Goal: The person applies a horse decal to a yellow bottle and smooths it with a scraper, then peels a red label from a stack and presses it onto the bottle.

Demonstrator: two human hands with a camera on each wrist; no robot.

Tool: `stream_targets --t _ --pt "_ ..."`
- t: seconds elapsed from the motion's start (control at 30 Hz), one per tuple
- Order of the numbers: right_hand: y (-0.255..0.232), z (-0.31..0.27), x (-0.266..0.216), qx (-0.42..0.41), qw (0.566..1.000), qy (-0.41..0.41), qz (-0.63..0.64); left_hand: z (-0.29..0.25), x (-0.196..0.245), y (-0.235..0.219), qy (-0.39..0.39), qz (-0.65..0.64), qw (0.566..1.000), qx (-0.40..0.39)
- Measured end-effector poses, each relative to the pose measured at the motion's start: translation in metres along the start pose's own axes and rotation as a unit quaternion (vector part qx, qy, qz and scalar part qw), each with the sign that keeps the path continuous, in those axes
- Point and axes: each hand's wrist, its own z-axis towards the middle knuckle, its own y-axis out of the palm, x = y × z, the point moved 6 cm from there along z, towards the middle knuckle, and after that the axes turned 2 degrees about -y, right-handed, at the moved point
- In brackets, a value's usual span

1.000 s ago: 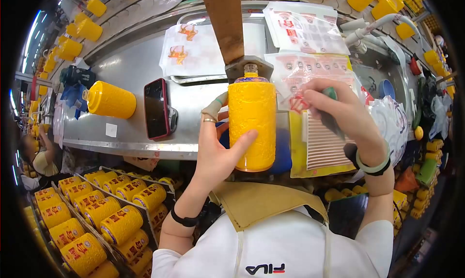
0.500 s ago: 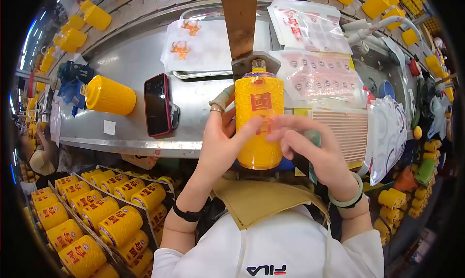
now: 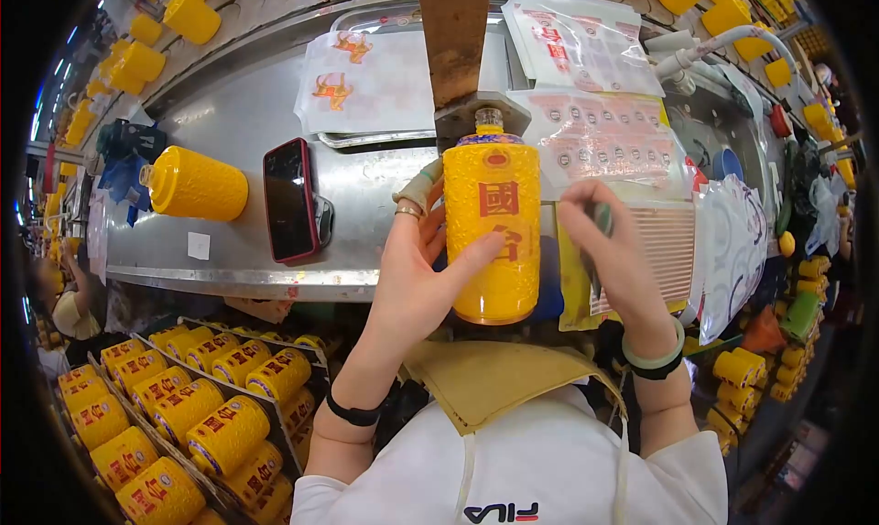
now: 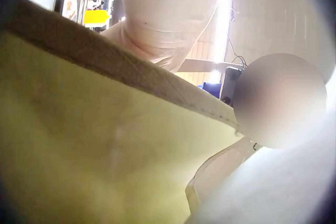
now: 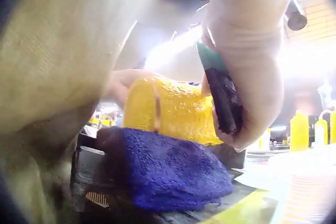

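Observation:
My left hand (image 3: 412,282) grips a yellow textured bottle (image 3: 517,282) from its left side, thumb across the front. The bottle's clear neck points away from me, by a metal plate (image 3: 504,111) on a brown post. Two red characters (image 3: 497,200) and a red oval mark its upward face. Just right of it, my right hand (image 3: 618,259) is clear of the bottle. Its fingers hold a flat dark tool with a green end (image 5: 223,95) against the palm. In the right wrist view the bottle lies above a folded blue cloth (image 5: 168,171).
Sheets of red decals (image 3: 600,140) and a striped sheet (image 3: 655,255) lie to the right. Left on the metal table are a phone (image 3: 289,200), another yellow bottle (image 3: 200,184) and a paper square (image 3: 199,245). Crates of labelled yellow bottles (image 3: 229,429) stand lower left.
My right hand brought a red decal from the sheets to the bottle, then drew back right. The bottle's face, plain before, now shows red characters. My left hand keeps its grip.

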Motion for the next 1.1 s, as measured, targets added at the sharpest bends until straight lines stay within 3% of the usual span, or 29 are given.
stream_targets --t 0.13,0.2,0.23,0.33,0.73,1.1 --pt "0.005 0.024 -0.013 0.024 0.997 -0.014 0.067 0.001 -0.002 0.0 -0.022 -0.037 0.999 0.013" --pt "0.015 0.038 -0.02 0.021 0.996 -0.064 0.06 0.004 -0.003 0.002 0.024 -0.013 1.0 -0.013" --pt "0.019 0.042 -0.023 0.024 0.998 -0.034 0.037 0.004 -0.003 0.002 0.024 -0.014 1.0 -0.011" --pt "0.03 0.051 -0.025 0.027 0.996 -0.079 0.016 0.004 -0.007 0.008 -0.043 -0.068 0.997 -0.016" --pt "0.031 0.053 -0.02 0.028 0.997 -0.066 0.029 0.001 -0.004 0.009 0.005 -0.066 0.998 0.015" --pt "0.032 0.052 -0.019 0.03 0.996 -0.078 0.039 0.0 -0.005 0.007 -0.007 -0.051 0.999 -0.003"
